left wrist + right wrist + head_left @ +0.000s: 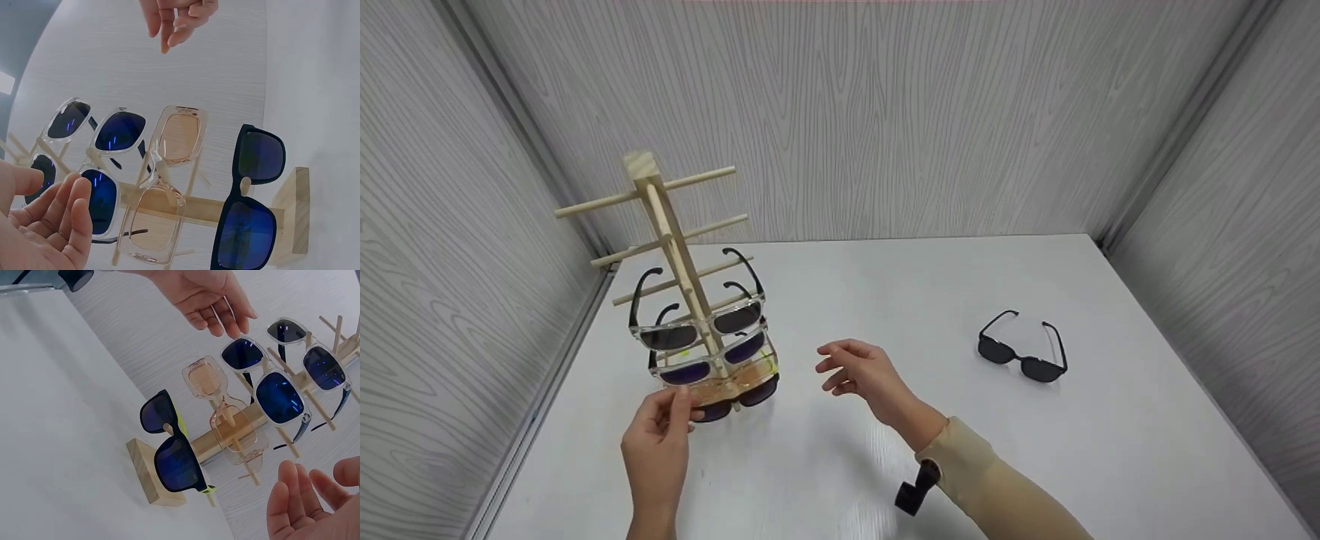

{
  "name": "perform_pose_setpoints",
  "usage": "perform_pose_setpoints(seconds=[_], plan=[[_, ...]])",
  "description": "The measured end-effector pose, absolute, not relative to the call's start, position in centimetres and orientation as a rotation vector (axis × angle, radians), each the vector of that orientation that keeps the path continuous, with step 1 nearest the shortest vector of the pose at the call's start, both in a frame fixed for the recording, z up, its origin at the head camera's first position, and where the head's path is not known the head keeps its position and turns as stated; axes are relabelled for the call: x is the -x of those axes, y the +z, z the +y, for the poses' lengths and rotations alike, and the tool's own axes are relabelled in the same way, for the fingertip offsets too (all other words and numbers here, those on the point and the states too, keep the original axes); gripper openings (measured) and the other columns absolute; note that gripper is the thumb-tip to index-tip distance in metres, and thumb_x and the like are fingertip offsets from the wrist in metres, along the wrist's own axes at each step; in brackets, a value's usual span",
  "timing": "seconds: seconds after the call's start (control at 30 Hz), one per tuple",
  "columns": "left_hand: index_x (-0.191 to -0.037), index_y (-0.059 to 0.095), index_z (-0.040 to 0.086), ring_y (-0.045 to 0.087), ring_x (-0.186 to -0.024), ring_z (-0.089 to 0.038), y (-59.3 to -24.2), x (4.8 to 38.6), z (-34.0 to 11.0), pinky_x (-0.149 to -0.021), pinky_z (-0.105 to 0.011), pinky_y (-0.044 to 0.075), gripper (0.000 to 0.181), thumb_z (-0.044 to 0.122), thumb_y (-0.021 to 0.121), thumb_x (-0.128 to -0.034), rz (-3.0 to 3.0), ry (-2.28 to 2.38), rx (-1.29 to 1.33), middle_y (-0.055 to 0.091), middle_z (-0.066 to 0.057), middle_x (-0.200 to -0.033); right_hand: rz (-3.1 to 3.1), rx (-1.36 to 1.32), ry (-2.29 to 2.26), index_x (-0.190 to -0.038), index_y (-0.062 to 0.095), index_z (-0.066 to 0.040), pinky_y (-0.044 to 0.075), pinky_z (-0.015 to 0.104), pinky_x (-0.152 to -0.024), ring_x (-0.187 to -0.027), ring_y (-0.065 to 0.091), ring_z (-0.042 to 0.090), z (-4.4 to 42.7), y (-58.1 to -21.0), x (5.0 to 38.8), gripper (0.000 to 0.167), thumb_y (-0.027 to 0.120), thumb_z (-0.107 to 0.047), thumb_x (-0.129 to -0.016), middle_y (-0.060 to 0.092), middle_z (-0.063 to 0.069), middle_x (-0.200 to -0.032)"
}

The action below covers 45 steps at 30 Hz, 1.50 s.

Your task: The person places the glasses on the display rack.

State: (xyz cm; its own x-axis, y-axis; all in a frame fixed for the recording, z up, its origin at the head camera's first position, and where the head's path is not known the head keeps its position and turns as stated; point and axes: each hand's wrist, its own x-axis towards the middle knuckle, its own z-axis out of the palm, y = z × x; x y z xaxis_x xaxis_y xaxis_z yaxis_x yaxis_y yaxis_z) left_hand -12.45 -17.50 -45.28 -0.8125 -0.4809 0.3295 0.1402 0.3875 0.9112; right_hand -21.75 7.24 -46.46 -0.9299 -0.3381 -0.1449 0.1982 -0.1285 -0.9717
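A wooden glasses stand (pixel 679 251) with crosswise pegs stands at the left and bears several sunglasses. Lowest hang dark-framed sunglasses (pixel 179 464) with yellow-green temples, then sunglasses with peach lenses (pixel 183 138). Over those sit clear-framed sunglasses with blue lenses (pixel 279 396) and, higher, clear-framed sunglasses with dark lenses (pixel 669 337). My left hand (pixel 660 431) is beside the lower glasses, fingers loosely bent and holding nothing; its wrist view shows a gap between thumb and fingers. To the right of the stand, my right hand (pixel 866 375) hovers with relaxed fingers, apart from the glasses.
Black sunglasses (pixel 1020 360) lie on the white table (pixel 1110 450) at the right, temples unfolded. Grey wood-grain panels (pixel 885 120) enclose the back and both sides. A black device (pixel 916 491) is strapped at the right sleeve.
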Motion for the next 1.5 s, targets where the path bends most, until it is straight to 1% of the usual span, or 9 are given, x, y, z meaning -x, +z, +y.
perform_pose_setpoints(seconds=[0.2,0.4,0.57,0.77,0.87,1.07,1.2,1.4,1.5], plan=[[-0.095,0.065,0.002,0.062,-0.066,-0.013,-46.0,12.6,-16.7,-0.056,-0.017,0.048,0.023,0.024,0.058,-0.0934,-2.136,-1.463,-0.273,0.066,-0.006,-0.080,1.791,0.130,-2.129,-0.109,0.062,-0.004,0.050,0.029,-0.066,-0.069,0.064,0.019,7.9,-47.4,21.3,0.029,0.060,-0.027,-0.092,0.065,0.011,-0.092],[-0.094,0.065,0.002,0.062,-0.065,-0.013,-46.9,12.8,-15.8,-0.055,-0.019,0.049,0.016,0.017,0.060,-0.0920,-2.181,-1.499,-0.297,0.067,-0.008,-0.080,1.793,0.121,-2.128,-0.108,0.062,-0.004,0.050,0.029,-0.067,-0.070,0.064,0.019,8.5,-48.2,21.0,0.029,0.061,-0.027,-0.091,0.065,0.012,-0.093],[-0.093,0.064,0.004,0.062,-0.065,-0.014,-47.4,13.1,-15.2,-0.055,-0.020,0.049,0.011,0.014,0.061,-0.0910,-2.210,-1.512,-0.282,0.067,-0.004,-0.078,1.773,0.113,-2.141,-0.109,0.062,-0.004,0.050,0.029,-0.067,-0.070,0.064,0.019,9.1,-48.3,20.7,0.029,0.061,-0.026,-0.090,0.065,0.012,-0.093],[-0.093,0.064,0.006,0.062,-0.066,-0.013,-47.6,13.3,-14.1,-0.057,-0.021,0.049,0.012,0.018,0.061,-0.0913,-2.265,-1.511,-0.253,0.067,-0.001,-0.078,1.763,0.090,-2.155,-0.109,0.063,-0.004,0.050,0.029,-0.067,-0.071,0.064,0.020,10.0,-48.6,20.4,0.030,0.061,-0.028,-0.091,0.065,0.012,-0.093],[-0.094,0.064,0.007,0.062,-0.067,-0.013,-47.7,13.4,-13.5,-0.059,-0.022,0.049,0.015,0.021,0.061,-0.0917,-2.293,-1.545,-0.251,0.067,-0.001,-0.079,1.758,0.077,-2.163,-0.110,0.062,-0.003,0.050,0.029,-0.067,-0.071,0.064,0.020,10.4,-48.9,20.3,0.032,0.061,-0.028,-0.091,0.065,0.011,-0.093],[-0.096,0.064,0.006,0.062,-0.068,-0.014,-47.9,13.7,-12.3,-0.062,-0.022,0.051,0.016,0.021,0.062,-0.0911,-2.285,-1.645,-0.214,0.066,-0.002,-0.079,1.756,0.057,-2.179,-0.112,0.060,-0.001,0.050,0.029,-0.066,-0.071,0.064,0.020,11.4,-49.8,20.1,0.034,0.060,-0.028,-0.091,0.064,0.012,-0.094],[-0.096,0.064,0.005,0.062,-0.068,-0.013,-48.2,13.9,-11.3,-0.063,-0.023,0.051,0.018,0.022,0.062,-0.0909,-2.290,-1.673,-0.165,0.066,-0.002,-0.079,1.751,0.041,-2.191,-0.113,0.059,0.000,0.050,0.029,-0.066,-0.071,0.063,0.019,12.0,-50.2,20.0,0.035,0.060,-0.028,-0.092,0.064,0.012,-0.094],[-0.094,0.064,0.008,0.061,-0.069,-0.011,-48.7,14.1,-9.5,-0.062,-0.024,0.051,0.014,0.022,0.063,-0.0900,-2.340,-1.701,-0.068,0.065,0.002,-0.077,1.723,-0.006,-2.214,-0.114,0.059,0.000,0.050,0.029,-0.067,-0.072,0.063,0.019,13.0,-50.5,19.9,0.037,0.059,-0.029,-0.092,0.064,0.012,-0.094],[-0.095,0.064,0.009,0.061,-0.070,-0.011,-48.9,14.4,-8.6,-0.063,-0.024,0.051,0.016,0.024,0.063,-0.0898,-2.367,-1.725,-0.028,0.064,0.002,-0.079,1.717,-0.013,-2.231,-0.115,0.058,0.000,0.050,0.029,-0.067,-0.073,0.063,0.019,13.7,-50.5,19.7,0.037,0.058,-0.030,-0.092,0.064,0.011,-0.095]])
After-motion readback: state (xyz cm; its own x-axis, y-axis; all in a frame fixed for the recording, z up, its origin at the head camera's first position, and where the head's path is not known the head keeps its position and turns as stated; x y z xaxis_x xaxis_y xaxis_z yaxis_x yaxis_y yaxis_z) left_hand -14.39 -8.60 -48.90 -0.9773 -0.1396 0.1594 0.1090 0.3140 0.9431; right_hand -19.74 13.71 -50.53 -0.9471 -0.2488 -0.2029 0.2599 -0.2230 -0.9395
